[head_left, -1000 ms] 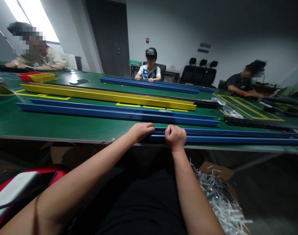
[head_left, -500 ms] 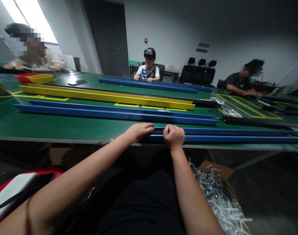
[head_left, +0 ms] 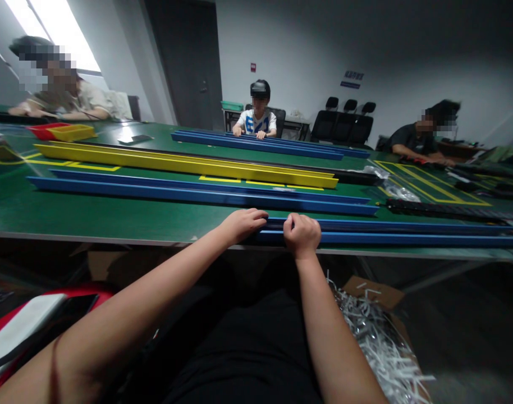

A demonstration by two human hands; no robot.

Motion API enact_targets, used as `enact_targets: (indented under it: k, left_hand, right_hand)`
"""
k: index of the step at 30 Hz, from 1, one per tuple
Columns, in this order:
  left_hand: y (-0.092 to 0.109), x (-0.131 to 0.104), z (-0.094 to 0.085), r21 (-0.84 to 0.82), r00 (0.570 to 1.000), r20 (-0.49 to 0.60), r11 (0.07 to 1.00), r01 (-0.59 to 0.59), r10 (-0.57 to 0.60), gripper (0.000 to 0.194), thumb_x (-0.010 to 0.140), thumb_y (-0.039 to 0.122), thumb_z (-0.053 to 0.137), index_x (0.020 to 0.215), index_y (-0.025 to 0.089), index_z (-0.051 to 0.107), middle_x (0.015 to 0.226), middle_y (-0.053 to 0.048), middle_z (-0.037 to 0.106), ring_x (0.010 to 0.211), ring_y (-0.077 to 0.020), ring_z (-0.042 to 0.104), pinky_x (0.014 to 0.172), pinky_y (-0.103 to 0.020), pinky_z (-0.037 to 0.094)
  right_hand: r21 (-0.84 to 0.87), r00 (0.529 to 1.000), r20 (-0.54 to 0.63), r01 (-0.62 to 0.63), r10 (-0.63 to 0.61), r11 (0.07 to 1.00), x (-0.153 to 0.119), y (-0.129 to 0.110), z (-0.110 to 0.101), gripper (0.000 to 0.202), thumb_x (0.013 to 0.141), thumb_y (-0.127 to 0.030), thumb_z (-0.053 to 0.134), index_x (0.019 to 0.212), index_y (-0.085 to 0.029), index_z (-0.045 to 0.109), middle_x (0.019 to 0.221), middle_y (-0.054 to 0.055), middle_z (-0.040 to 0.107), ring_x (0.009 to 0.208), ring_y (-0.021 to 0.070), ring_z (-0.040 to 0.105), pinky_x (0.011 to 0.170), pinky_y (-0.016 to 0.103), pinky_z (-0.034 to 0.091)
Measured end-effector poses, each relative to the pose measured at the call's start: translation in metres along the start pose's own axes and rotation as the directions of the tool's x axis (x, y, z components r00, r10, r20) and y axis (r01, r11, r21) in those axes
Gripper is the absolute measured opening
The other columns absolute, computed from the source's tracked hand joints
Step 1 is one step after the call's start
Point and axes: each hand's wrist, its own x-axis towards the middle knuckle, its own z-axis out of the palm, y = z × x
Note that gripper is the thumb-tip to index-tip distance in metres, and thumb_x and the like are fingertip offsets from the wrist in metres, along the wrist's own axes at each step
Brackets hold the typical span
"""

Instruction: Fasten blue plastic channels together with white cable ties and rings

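Near blue channel (head_left: 408,240) on green table (head_left: 113,217), along near edge, running right. Left hand (head_left: 244,223) at its left end, right hand (head_left: 302,233) just right; both hands' fingers curled over, clamping can't tell. Yellow channel (head_left: 189,164) farther.

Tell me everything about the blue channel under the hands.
The blue channel is long and straight, with two parallel sides and a dark interior; metal or plastic, I can't tell. It lies on the green table, along its near edge. The left hand is at its left end; the right hand curls over it.
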Motion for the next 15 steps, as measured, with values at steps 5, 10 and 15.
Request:
enact_targets:
  k: [5,10,15]
  left_hand:
    - [0.001,0.011,-0.004,-0.052,0.994,-0.107,0.999,0.013,-0.019,0.023,0.094,0.020,0.045,0.109,0.022,0.062,0.124,-0.006,0.062,0.107,-0.0171,0.059,0.089,-0.029,0.048]
    - [0.005,0.027,-0.017,-0.205,0.986,-0.134,0.976,0.073,-0.102,0.021,0.095,0.027,0.046,0.100,0.023,0.066,0.108,-0.004,0.066,0.094,-0.0145,0.061,0.080,-0.025,0.047]
    - [0.013,0.039,-0.022,-0.348,0.976,-0.105,0.926,0.144,-0.191,0.018,0.092,0.030,0.052,0.096,0.023,0.068,0.094,-0.003,0.067,0.085,-0.0140,0.063,0.074,-0.023,0.046]
  right_hand:
    - [0.001,1.000,0.017,-0.003,0.003,1.000,0.001,0.000,-0.001,0.030,0.092,-0.031,0.042,0.080,-0.019,0.066,0.073,0.006,0.065,0.073,0.0189,0.053,0.074,0.033,0.029]
    - [0.042,0.998,0.061,0.011,-0.014,0.999,0.004,-0.002,-0.005,0.033,0.094,-0.037,0.041,0.088,-0.020,0.068,0.079,0.007,0.068,0.077,0.0194,0.055,0.076,0.033,0.029]
    - [0.110,0.990,0.118,0.063,-0.076,0.992,0.007,-0.002,-0.007,0.034,0.094,-0.043,0.043,0.096,-0.021,0.068,0.094,0.007,0.071,0.088,0.0199,0.057,0.081,0.033,0.029]
